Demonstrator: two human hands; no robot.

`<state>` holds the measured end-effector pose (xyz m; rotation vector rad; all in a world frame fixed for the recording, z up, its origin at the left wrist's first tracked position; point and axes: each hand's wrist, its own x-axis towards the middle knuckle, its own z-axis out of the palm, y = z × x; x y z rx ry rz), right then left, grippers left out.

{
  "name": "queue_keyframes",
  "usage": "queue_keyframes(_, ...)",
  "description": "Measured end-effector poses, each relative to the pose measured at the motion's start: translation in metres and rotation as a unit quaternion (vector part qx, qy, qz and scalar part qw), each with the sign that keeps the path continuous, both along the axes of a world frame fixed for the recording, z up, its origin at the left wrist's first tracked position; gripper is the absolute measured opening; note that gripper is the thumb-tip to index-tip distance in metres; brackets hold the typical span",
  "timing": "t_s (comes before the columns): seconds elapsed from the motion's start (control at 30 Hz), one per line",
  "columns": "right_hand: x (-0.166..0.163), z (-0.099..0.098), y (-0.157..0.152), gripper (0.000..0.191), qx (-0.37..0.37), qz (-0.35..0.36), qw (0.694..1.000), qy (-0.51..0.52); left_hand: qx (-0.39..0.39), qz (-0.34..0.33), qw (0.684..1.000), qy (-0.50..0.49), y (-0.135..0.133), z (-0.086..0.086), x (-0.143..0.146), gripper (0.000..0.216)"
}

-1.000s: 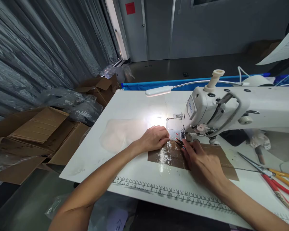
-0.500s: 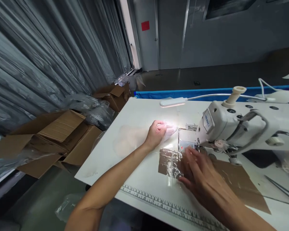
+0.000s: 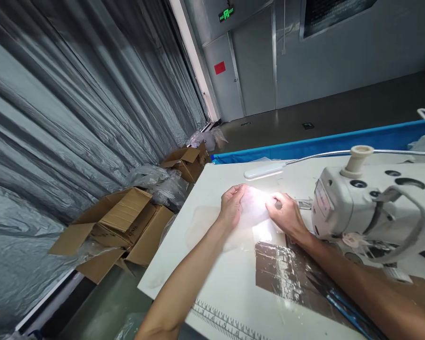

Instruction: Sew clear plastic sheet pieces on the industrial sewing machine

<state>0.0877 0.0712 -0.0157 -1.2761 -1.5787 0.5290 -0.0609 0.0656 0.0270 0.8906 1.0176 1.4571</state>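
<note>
A thin, see-through whitish sheet of fabric or film (image 3: 257,205) is stretched between my two hands under the lamp, and glare washes out part of it. My left hand (image 3: 232,205) pinches its left side, fingertips closed together. On the right side, my right hand (image 3: 285,212) grips the edge between thumb and fingers. Just right of that hand stands the head of a white sewing machine (image 3: 335,203). A brown board with shiny clear tape (image 3: 278,271) lies on the table in front of the hands.
A slim white lamp (image 3: 265,171) on a bendable neck hangs over the white table (image 3: 177,269). A printed ruler scale (image 3: 223,323) runs along the near edge. Open cardboard boxes (image 3: 127,217) and clear plastic bags (image 3: 170,189) stand left of the table, beside a grey curtain (image 3: 92,94).
My right hand has moved from the taped brown board up to the sheer sheet and now grips it. My left hand still holds the sheet. The view has tilted upward.
</note>
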Motion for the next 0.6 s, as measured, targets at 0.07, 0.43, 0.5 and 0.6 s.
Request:
queue_keyframes(0.07,0.001,0.0,-0.002,0.018,-0.004,-0.021,0.999,0.045,0.01,-0.003,1.0,0.003,0.002,0.002,0.0,0.032)
queue_keyframes(0.43,0.002,0.01,-0.009,0.024,-0.022,-0.009,0.986,0.167,0.052,0.038,0.998,-0.008,-0.012,0.004,0.001,0.024)
queue_keyframes(0.5,0.003,0.011,-0.01,0.025,-0.019,-0.005,0.985,0.169,0.057,0.043,0.997,-0.018,-0.014,0.004,0.001,0.024)
queue_keyframes(0.6,0.003,0.014,-0.01,0.025,-0.019,-0.013,0.985,0.169,0.055,0.049,0.997,-0.014,-0.015,0.003,0.001,0.028)
